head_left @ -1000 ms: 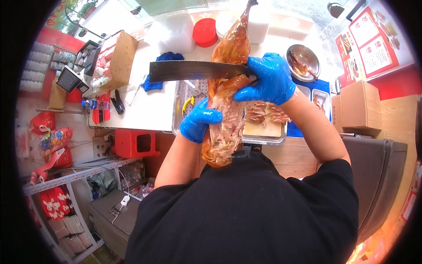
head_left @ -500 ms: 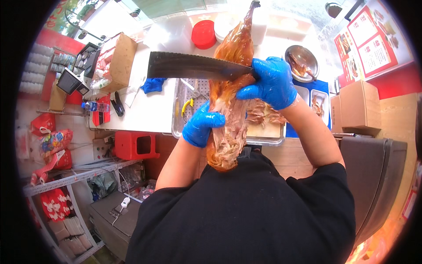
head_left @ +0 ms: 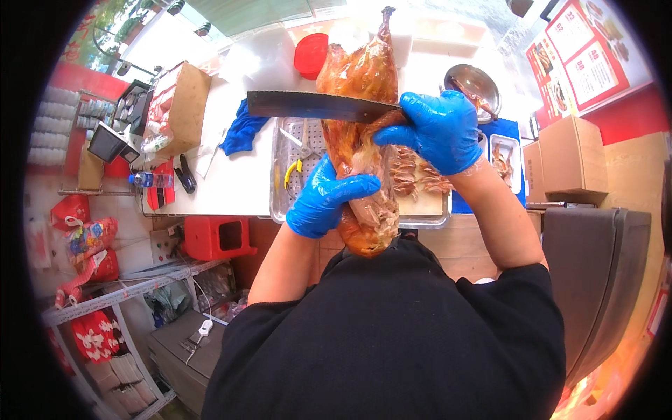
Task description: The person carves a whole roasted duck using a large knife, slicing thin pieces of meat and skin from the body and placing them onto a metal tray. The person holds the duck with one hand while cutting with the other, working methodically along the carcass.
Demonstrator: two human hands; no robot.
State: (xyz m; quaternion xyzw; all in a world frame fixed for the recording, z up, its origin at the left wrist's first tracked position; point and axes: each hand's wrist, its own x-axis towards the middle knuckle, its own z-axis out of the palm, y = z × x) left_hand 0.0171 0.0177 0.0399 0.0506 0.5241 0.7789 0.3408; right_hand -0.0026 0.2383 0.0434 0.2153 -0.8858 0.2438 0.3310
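A large glossy brown roast bird (head_left: 357,77), leg end pointing away, is held up over the tray in front of me. My left hand (head_left: 322,199), in a blue glove, is closed round its near part, thumb across pale meat where skin is gone. My right hand (head_left: 441,129), gloved too, grips a broad-bladed cleaver (head_left: 308,105) whose dark blade lies leftward across the bird; its handle is hidden in the fist. The right thumb presses near a flap of the bird by the blade. Cut meat pieces (head_left: 413,175) lie on a board (head_left: 423,205) beneath.
Yellow-handled scissors (head_left: 292,173) lie in the perforated tray (head_left: 280,203). Left of it are a blue cloth (head_left: 245,129) and cardboard box (head_left: 185,105). A metal bowl (head_left: 483,80) with meat stands at the far right, near a white dish (head_left: 513,150). A red lid (head_left: 310,56) sits beyond.
The bird has turned a little, bringing more of its far skin side into view. My left hand's thumb now reaches farther across the meat. The cleaver stays across the bird.
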